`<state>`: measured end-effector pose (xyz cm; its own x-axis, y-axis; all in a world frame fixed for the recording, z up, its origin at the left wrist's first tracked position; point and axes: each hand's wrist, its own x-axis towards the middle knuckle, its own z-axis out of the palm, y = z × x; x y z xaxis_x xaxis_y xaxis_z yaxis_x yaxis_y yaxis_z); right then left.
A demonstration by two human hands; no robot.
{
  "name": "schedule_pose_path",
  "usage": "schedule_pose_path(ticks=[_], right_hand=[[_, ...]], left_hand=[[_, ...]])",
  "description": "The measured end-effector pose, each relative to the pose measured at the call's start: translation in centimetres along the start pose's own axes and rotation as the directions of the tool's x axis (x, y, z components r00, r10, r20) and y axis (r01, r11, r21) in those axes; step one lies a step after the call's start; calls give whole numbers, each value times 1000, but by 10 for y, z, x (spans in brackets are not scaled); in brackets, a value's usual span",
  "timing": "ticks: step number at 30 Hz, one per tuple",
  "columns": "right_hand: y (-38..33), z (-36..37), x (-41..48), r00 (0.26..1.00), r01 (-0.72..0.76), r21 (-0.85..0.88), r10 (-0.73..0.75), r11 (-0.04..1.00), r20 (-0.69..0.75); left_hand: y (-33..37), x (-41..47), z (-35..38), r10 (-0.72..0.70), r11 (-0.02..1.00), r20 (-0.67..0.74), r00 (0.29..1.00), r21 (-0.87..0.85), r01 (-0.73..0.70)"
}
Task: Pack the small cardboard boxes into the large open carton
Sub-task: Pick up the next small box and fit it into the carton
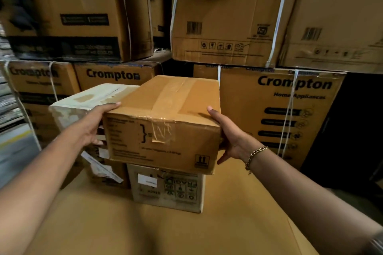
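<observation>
A taped brown cardboard box (165,118) is held between both hands at the middle of the view. My left hand (93,126) presses its left side with the thumb on the top edge. My right hand (230,136) grips its right side, a gold bracelet on the wrist. The box sits on or just above a smaller pale box (167,188) with printed symbols; I cannot tell whether they touch. A box with a white plastic-wrapped top (87,99) stands to the left, partly hidden behind my left hand. No large open carton is visible.
A flat brown cardboard surface (145,230) fills the foreground under the boxes. Large strapped Crompton cartons (290,109) are stacked behind and to both sides, with more cartons (223,16) above them. A dark gap lies at the far right.
</observation>
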<state>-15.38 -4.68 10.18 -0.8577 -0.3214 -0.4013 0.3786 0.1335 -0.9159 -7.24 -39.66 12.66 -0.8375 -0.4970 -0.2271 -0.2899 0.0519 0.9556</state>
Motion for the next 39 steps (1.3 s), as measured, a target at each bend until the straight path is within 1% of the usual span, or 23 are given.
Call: schedule_pose_path(ticks=[2, 6, 8, 11, 16, 20, 25, 29, 32, 35, 37, 39], right_hand=[[5, -8, -1, 1000, -11, 60, 11, 998, -8], [13, -12, -3, 999, -32, 135, 34, 990, -17], [14, -11, -8, 999, -29, 159, 34, 987, -29], [14, -20, -19, 999, -1, 189, 11, 982, -51], [18, -53, -42, 995, 52, 227, -31, 973, -93], [37, -92, -61, 988, 115, 276, -81, 954, -132], [75, -158, -90, 978, 179, 360, -124, 916, -170], [116, -221, -123, 971, 188, 399, -109, 898, -213], [161, -267, -147, 971, 150, 434, -49, 888, -235], [210, -308, -174, 966, 101, 473, 28, 875, -257], [235, -336, -188, 966, 79, 510, 60, 857, -250], [251, -362, -197, 969, 72, 528, 68, 846, -240]], left_hand=[[-2, -2, 3, -16, 1000, 7, 1000, 17, 16], [-10, -8, 9, -71, 997, 134, 988, -10, 73], [-11, -11, 12, -76, 996, 158, 984, -25, 81], [-6, -24, 22, -39, 996, 168, 985, -76, 53], [0, -61, 55, 32, 997, 224, 974, -72, -16], [3, -92, 85, 114, 992, 246, 963, -75, -98], [6, -138, 145, 186, 982, 294, 938, -38, -183], [-6, -178, 214, 207, 976, 311, 927, -7, -216], [-19, -205, 267, 133, 987, 363, 922, 32, -155], [-32, -233, 325, 39, 988, 444, 895, 119, -102], [-40, -250, 358, 21, 980, 464, 885, 167, -112], [-45, -259, 384, 47, 967, 447, 893, 202, -153]])
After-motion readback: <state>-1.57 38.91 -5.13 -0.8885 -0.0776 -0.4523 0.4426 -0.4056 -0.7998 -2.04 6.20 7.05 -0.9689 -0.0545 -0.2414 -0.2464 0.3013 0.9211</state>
